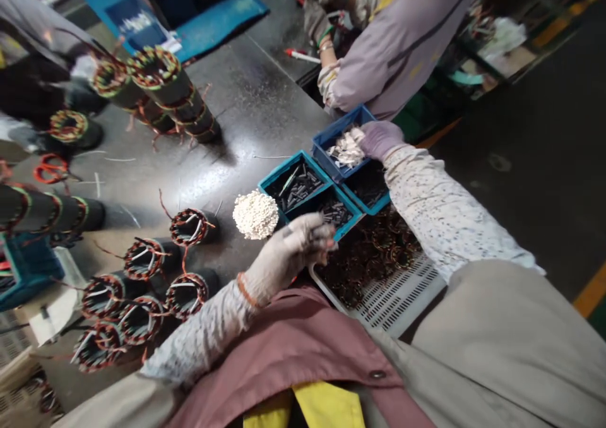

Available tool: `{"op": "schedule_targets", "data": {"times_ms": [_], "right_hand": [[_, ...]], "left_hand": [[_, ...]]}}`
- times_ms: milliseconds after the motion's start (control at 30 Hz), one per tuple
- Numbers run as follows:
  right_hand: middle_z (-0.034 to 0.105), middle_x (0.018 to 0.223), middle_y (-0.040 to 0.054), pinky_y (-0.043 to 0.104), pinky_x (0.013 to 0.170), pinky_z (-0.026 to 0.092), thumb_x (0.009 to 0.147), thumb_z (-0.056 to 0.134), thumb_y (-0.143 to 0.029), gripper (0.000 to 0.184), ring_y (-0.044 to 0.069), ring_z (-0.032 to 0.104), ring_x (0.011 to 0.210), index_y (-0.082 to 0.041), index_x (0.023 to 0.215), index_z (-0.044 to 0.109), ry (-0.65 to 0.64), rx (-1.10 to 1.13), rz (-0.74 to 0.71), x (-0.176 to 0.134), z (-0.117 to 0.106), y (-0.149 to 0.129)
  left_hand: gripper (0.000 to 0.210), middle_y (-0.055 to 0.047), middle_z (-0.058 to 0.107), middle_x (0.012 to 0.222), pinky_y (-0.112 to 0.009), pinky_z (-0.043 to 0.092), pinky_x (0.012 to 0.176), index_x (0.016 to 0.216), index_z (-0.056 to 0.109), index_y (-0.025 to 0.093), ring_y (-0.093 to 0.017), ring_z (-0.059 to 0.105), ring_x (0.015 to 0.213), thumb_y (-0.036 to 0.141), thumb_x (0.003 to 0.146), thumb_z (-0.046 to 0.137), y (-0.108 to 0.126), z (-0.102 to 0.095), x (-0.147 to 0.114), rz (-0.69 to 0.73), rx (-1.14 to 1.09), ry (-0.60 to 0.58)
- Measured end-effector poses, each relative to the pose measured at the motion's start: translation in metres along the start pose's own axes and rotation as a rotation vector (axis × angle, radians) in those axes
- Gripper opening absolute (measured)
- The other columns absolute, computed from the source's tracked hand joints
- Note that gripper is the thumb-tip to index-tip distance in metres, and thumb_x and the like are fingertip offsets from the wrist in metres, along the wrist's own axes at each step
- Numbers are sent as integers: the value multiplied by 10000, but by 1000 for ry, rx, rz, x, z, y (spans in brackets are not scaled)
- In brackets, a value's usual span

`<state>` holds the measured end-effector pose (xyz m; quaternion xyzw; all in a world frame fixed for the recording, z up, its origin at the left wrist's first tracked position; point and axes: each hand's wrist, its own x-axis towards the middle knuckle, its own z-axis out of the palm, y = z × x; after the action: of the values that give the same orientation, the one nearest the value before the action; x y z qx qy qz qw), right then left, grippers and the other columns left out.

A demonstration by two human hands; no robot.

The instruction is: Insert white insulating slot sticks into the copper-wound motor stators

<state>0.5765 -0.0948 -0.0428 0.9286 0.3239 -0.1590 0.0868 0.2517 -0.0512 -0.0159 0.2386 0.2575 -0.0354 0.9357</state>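
My right hand [382, 140], in a purple glove, reaches into a dark blue bin [334, 128] of white flat pieces [349, 148]. Its fingertips are hidden among them. Over the near edge of a teal divided bin [303, 208] is my left hand [305, 240], in a whitish glove with bare fingertips. Its fingers are curled together, and whatever may be between them cannot be made out. Short black tubes [300, 188] fill the teal bin's compartments, with a thin green-and-white stick lying on them. Beside the bin sits a round heap of small white pieces [255, 214].
Several wire-wound stator cores [142, 257] stand at left, and more are stacked [175, 93] farther back. A grey perforated crate [402, 295] with dark wound parts is before me. A co-worker's gloved hands [322, 14] work across the table; another person is at far left.
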Motion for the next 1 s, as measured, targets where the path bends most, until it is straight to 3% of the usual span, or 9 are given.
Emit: {"op": "schedule_targets", "data": {"times_ms": [100, 200, 333, 500, 633, 733, 800, 900, 1000], "right_hand": [[644, 1218, 257, 389, 903, 417, 1007, 427, -268, 385, 295, 600, 1162, -38, 1195, 671, -29, -84, 78, -3, -7, -9], [665, 1208, 222, 335, 832, 414, 981, 503, -308, 355, 249, 636, 1085, -114, 1237, 654, 23, -89, 114, -4, -10, -12], [684, 1179, 200, 351, 759, 388, 943, 569, -382, 359, 246, 649, 1017, -151, 1185, 701, 12, -120, 160, -3, -15, -11], [683, 1128, 248, 369, 732, 368, 905, 599, -184, 345, 218, 651, 891, -130, 1234, 687, 56, -193, 108, -9, -24, -15], [678, 1042, 274, 391, 737, 386, 957, 524, -220, 289, 241, 651, 895, -62, 1113, 709, 85, -263, 103, -18, -33, -26], [664, 1094, 260, 387, 775, 391, 948, 504, -155, 303, 254, 640, 969, -86, 1190, 672, 124, -309, -41, -30, -29, -45], [666, 1134, 217, 360, 800, 394, 937, 551, -212, 293, 252, 624, 1016, -141, 1188, 685, 97, -329, -209, -36, -14, -65], [687, 1120, 156, 324, 809, 408, 924, 581, -348, 303, 247, 624, 1026, -210, 1162, 709, -12, -363, -471, -37, 20, -104], [686, 1133, 185, 342, 795, 431, 927, 537, -340, 338, 278, 642, 1025, -189, 1179, 704, -160, -517, -682, -34, 52, -139]], "left_hand": [[453, -111, 735, 1024, -319, 524, 785, 1099, 677, 158, -201, 700, 852, 322, 705, 828, -17, -28, -40, -12, -26, 108], [405, -98, 741, 910, -310, 519, 748, 1022, 681, 139, -171, 680, 744, 284, 680, 841, -24, -48, -64, 54, -75, 266], [417, -65, 732, 824, -300, 524, 700, 972, 683, 153, -162, 663, 683, 287, 625, 874, -26, -66, -84, 127, -124, 417], [484, -66, 735, 816, -296, 544, 673, 986, 680, 151, -169, 667, 685, 274, 566, 888, -33, -83, -102, 174, -162, 519], [476, -47, 721, 760, -266, 531, 616, 936, 657, 148, -152, 651, 639, 235, 529, 887, -38, -88, -113, 181, -214, 578], [467, -35, 715, 747, -262, 532, 604, 930, 648, 154, -145, 646, 628, 239, 533, 879, -40, -93, -121, 202, -239, 610], [493, -34, 715, 748, -262, 535, 603, 941, 646, 153, -144, 646, 627, 254, 522, 885, -42, -98, -125, 220, -250, 635], [534, -39, 716, 754, -260, 536, 598, 957, 647, 146, -146, 649, 628, 273, 502, 896, -47, -104, -130, 246, -257, 681], [514, -45, 724, 790, -263, 536, 601, 984, 657, 150, -151, 658, 642, 267, 534, 875, -56, -105, -135, 260, -270, 718]]}}
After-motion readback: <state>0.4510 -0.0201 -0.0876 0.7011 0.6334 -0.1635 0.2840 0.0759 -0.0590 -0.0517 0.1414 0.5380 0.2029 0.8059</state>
